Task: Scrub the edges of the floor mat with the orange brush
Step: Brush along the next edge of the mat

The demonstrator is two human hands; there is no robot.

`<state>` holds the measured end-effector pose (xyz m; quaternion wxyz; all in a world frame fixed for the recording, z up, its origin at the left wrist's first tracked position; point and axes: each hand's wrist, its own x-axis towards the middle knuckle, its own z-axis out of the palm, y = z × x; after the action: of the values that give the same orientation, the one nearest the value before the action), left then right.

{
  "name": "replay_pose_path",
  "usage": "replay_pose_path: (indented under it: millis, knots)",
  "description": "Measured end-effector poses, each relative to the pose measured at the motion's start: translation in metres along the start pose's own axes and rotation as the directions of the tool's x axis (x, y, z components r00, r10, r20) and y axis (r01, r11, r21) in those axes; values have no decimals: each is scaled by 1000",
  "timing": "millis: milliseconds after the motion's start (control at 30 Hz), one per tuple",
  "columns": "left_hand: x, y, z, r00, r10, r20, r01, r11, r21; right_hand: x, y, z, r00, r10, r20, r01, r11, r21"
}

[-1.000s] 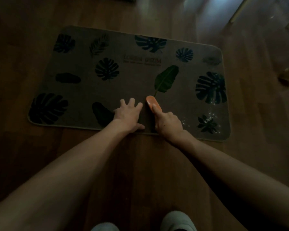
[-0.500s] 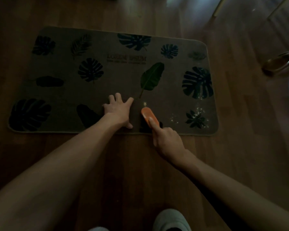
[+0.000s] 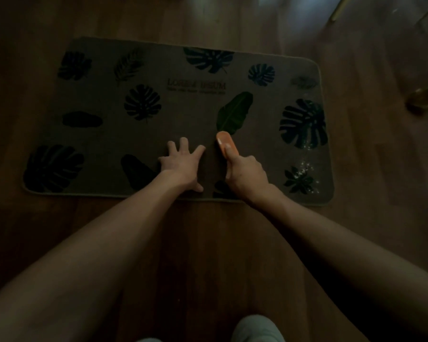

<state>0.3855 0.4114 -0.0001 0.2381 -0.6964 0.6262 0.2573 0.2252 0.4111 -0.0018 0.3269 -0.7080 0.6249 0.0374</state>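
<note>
Left hand (image 3: 182, 164) flat, fingers spread, pressing leaf-print floor mat (image 3: 104, 134); right hand (image 3: 246, 176) fingers gripping orange brush (image 3: 223, 141) on mat near front edge.

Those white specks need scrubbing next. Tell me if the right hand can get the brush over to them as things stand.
Probably yes. The right hand grips the brush on the mat, and the specks lie on the same side, further right. Only bare mat shows between. The left hand presses flat on the other side, out of the way.
</note>
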Motion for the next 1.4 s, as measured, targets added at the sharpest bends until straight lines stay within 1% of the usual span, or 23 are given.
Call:
replay_pose_path:
  millis: [33, 133, 233, 300, 367, 433, 633, 733, 933, 1067, 1167, 1267, 1333, 1400]
  knots:
    - [-1, 0, 1, 1000, -3, -6, 3, 1000, -2, -9, 4, 2, 1000, -10, -1, 10, 1000, -13]
    - [-3, 1, 3, 1000, -9, -13, 9, 1000, -8, -48, 24, 21, 995, -99, 4, 99, 990, -96]
    - [-5, 4, 4, 1000, -13, -28, 13, 1000, 2, -83, 44, 37, 989, -141, 43, 144, 986, -87]
    - [-6, 5, 4, 999, -16, -31, 16, 1000, 12, -87, 48, 36, 983, -170, 66, 175, 981, -86]
    - [-6, 5, 4, 999, -13, -40, 14, 1000, 22, -79, 41, 29, 981, -180, 70, 189, 972, -138]
    - [-4, 3, 2, 999, -8, -46, 9, 1000, 28, -62, 30, 21, 983, -165, 76, 176, 971, -161]
    - [4, -9, 6, 997, -31, -75, 29, 999, -27, -16, 8, 17, 982, -178, 62, 182, 981, -62]
    - [6, -10, 6, 997, -26, -75, 24, 999, -37, 3, -2, 11, 984, -166, 60, 170, 983, -72]
    - [6, -10, 5, 998, -36, -56, 33, 998, -54, 32, -25, -8, 994, -109, 26, 110, 992, -58]
    - [2, -6, 5, 998, -48, -46, 46, 998, -44, 17, -14, -3, 1000, -3, -19, 2, 1000, -27]
    - [-2, 0, 4, 998, -53, -27, 51, 998, -47, -8, 9, 3, 999, 15, -41, -18, 997, -69]
    - [-4, 4, 4, 999, -27, 35, 30, 996, -81, -29, 26, 7, 999, -7, -41, 1, 990, -140]
    - [-6, 5, 5, 998, -17, 65, 23, 996, -89, -45, 30, 9, 999, -49, -19, 45, 983, -177]
    - [-4, 4, 7, 997, -3, 71, 10, 996, -89, -63, 28, 15, 997, -75, 32, 80, 969, -232]
